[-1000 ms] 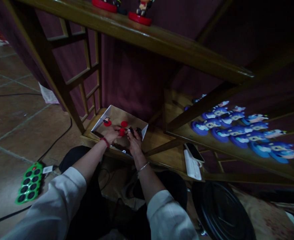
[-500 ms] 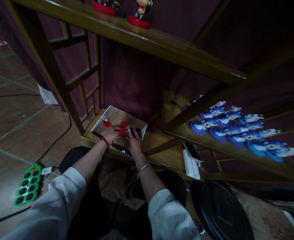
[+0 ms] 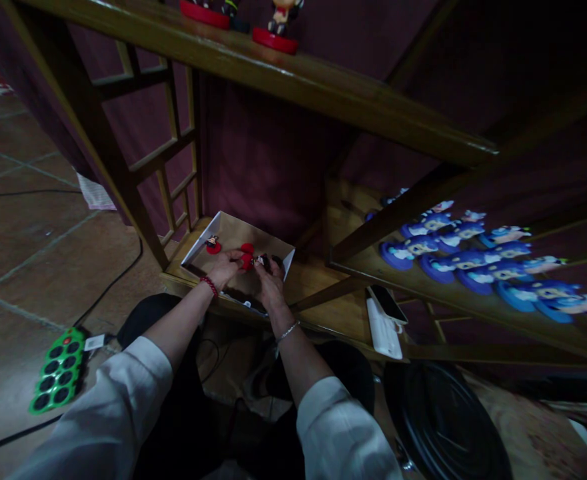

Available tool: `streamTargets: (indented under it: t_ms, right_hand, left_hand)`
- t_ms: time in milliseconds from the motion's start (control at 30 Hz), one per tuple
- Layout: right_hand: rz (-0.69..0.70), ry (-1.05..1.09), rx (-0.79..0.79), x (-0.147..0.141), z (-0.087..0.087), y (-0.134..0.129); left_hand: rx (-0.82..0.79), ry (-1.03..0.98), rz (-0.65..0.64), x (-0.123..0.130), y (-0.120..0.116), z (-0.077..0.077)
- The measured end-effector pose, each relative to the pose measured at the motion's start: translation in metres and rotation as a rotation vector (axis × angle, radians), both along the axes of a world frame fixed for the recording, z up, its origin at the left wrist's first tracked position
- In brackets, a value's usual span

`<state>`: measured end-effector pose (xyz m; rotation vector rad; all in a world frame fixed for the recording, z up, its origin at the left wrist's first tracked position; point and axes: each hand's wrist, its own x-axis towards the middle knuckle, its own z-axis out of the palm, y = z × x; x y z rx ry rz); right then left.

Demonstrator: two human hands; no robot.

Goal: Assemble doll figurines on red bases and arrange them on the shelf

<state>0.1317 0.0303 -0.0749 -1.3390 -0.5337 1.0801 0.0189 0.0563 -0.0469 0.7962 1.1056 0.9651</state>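
Observation:
Over a shallow white-walled box (image 3: 266, 235) on the low shelf, my two hands meet at a small figurine (image 3: 260, 261) with a round red base (image 3: 246, 261). My left hand (image 3: 226, 268) pinches the red base from the left. Fingers of my right hand (image 3: 270, 279) close around the dark-topped figure on the other side. The figurine lies sideways between them, partly covered by fingers. Inside the box, a second small figurine on a red base (image 3: 214, 247) stands at the left. Another red disc (image 3: 247, 247) shows just behind my hands.
Several blue-haired figurines (image 3: 438, 267) lie on the right-hand shelf. A phone (image 3: 389, 303) rests by a white object (image 3: 385, 333). Red-based figurines (image 3: 275, 40) stand on the upper shelf beam (image 3: 353, 100). A green power strip (image 3: 57, 370) lies on the floor.
The red base has tilted up slightly between my hands, and my left fingers have closed in on it. The head view has shifted a little.

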Motion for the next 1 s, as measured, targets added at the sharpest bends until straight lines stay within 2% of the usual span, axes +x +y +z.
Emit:
streamTargets:
  t_ms: [100, 433, 600, 767, 1000]
  right_hand:
    - [-0.024, 0.026, -0.027, 0.001, -0.001, 0.001]
    - [-0.005, 0.063, 0.043, 0.001, -0.002, 0.001]
    - [-0.030, 0.084, 0.066, 0.001, -0.005, 0.003]
    - [-0.033, 0.048, 0.050, 0.003, -0.012, 0.004]
    - [-0.014, -0.036, 0.051, 0.004, -0.018, 0.005]
  left_hand:
    - [0.015, -0.010, 0.010, 0.000, 0.000, 0.001]
    - [0.032, -0.027, 0.023, 0.001, 0.002, -0.001]
    - [0.036, -0.037, 0.006, 0.001, 0.000, 0.004]
    - [0.030, -0.023, 0.027, 0.001, -0.001, 0.007]
    - [0.040, -0.002, 0.022, 0.001, 0.000, 0.003]
